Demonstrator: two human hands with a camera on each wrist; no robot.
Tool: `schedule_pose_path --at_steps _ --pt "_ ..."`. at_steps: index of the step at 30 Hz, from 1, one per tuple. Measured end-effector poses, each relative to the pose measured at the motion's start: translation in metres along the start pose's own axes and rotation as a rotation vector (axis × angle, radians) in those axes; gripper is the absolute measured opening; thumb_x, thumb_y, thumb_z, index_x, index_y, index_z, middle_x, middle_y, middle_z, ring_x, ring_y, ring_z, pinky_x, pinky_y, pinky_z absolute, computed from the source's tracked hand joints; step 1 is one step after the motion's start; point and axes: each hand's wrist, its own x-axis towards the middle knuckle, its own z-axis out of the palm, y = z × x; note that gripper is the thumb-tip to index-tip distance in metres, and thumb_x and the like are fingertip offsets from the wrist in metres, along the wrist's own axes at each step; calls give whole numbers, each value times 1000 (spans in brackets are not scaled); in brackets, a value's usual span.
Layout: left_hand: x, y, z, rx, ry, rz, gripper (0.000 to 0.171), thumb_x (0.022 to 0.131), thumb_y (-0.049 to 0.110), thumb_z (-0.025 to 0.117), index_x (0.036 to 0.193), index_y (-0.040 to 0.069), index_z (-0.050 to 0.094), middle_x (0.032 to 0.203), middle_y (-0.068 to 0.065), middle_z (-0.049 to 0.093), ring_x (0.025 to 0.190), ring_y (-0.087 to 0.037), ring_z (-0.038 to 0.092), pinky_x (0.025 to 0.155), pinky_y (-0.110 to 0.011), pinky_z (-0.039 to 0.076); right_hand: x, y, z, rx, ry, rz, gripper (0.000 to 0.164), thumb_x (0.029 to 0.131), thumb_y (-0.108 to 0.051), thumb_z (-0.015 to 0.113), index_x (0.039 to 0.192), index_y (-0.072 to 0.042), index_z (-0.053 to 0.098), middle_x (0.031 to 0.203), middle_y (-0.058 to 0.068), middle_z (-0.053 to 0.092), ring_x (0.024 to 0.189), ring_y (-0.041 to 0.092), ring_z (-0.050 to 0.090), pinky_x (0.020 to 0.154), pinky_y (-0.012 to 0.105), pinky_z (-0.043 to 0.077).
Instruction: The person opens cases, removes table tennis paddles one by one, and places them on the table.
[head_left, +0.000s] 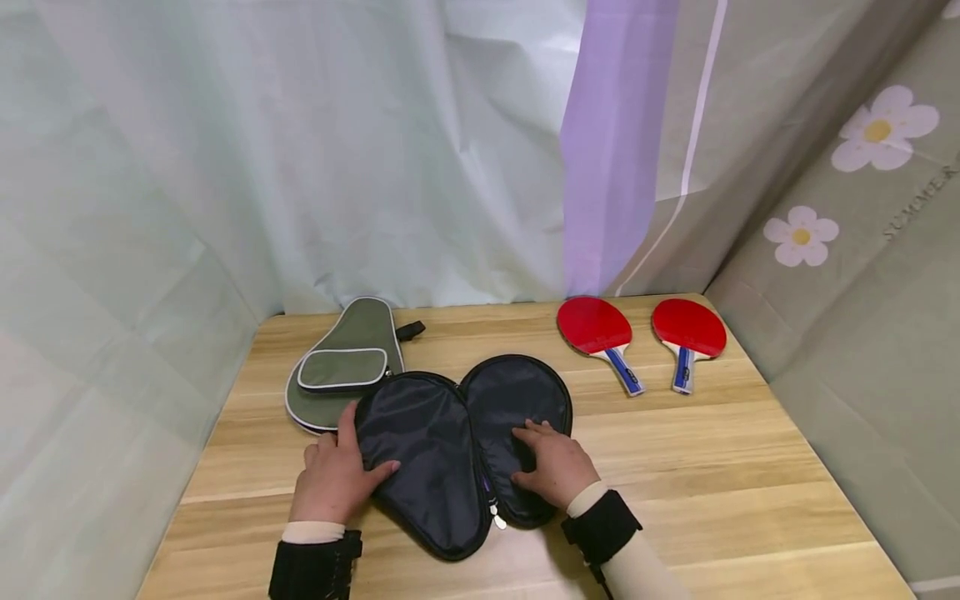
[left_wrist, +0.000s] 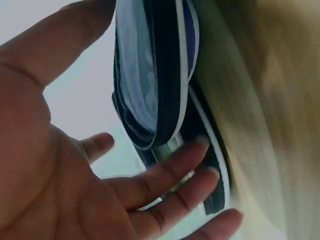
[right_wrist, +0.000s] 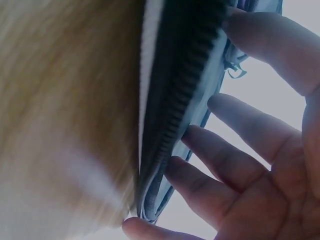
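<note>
Head: black case [head_left: 423, 425] laid unfolded on counter [head_left: 750, 500] between left grip [head_left: 333, 475] and right grip [head_left: 558, 467], one half touched by each, seam [head_left: 474, 442] running near-far. Left wrist: fingers [left_wrist: 160, 175] spread, nothing clenched. Right wrist: case edge touched by loose, extended fingers.

The person's left hand [head_left: 333, 477] has its fingers spread and its thumb [head_left: 384, 472] stretched toward the right hand [head_left: 558, 463]. That hand, well apart from it, has loosely extended fingers [right_wrist: 210, 190], slightly separated. Behind the right hand, the right forearm [head_left: 639, 568] slants outward.
</note>
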Motion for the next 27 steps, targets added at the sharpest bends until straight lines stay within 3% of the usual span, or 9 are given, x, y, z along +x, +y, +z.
schedule_pose_path --at_steps 2,5,8,12,16,20,24,27 --pt "1 0 2 -15 -8 29 122 92 50 93 176 3 19 140 -50 62 121 -65 62 92 -74 60 2 10 5 -15 3 -13 67 85 -27 99 146 -9 76 156 22 72 145 49 69 115 62 61" --pt "0 3 2 -44 9 67 118 96 47 90 177 1 18 147 -48 62 128 -67 64 102 -75 58 3 12 -1 -11 -5 -2 70 83 -25 101 146 -9 76 155 22 72 146 51 68 115 63 61" --pt "-3 6 -2 -80 43 103 113 99 44 88 177 -1 19 155 -47 58 136 -66 63 111 -75 55 3 8 -9 19 -23 22 70 82 -22 102 145 -6 76 157 23 71 149 51 65 118 65 58" --pt "-7 12 -13 -134 99 203 109 101 42 88 177 -1 23 170 -39 49 149 -60 59 121 -73 51 3 6 -13 49 -59 65 68 82 -19 102 143 -3 77 160 22 69 153 50 62 124 64 54" --pt "-10 21 -23 -172 132 307 110 102 49 85 180 6 20 179 -31 42 149 -56 61 118 -72 54 4 15 3 75 -32 63 69 79 -23 104 141 -7 79 159 17 71 153 47 63 123 63 55" --pt "-7 38 -18 -196 146 417 114 103 51 83 183 13 11 181 -28 40 148 -54 64 116 -70 56 6 25 13 103 -33 52 72 77 -22 105 143 -7 78 160 16 70 153 46 63 124 63 54" --pt "3 60 -4 -235 126 524 117 104 52 81 184 14 5 187 -22 30 163 -47 51 126 -66 50 13 45 23 51 -42 -3 77 78 -26 105 148 -8 75 162 13 69 154 43 63 125 58 54" --pt "8 76 6 -267 82 580 119 105 65 73 184 16 -1 193 -15 11 174 -42 33 134 -64 41 13 51 26 30 -45 -32 79 79 -25 104 150 -8 73 164 10 68 155 40 63 125 55 55"
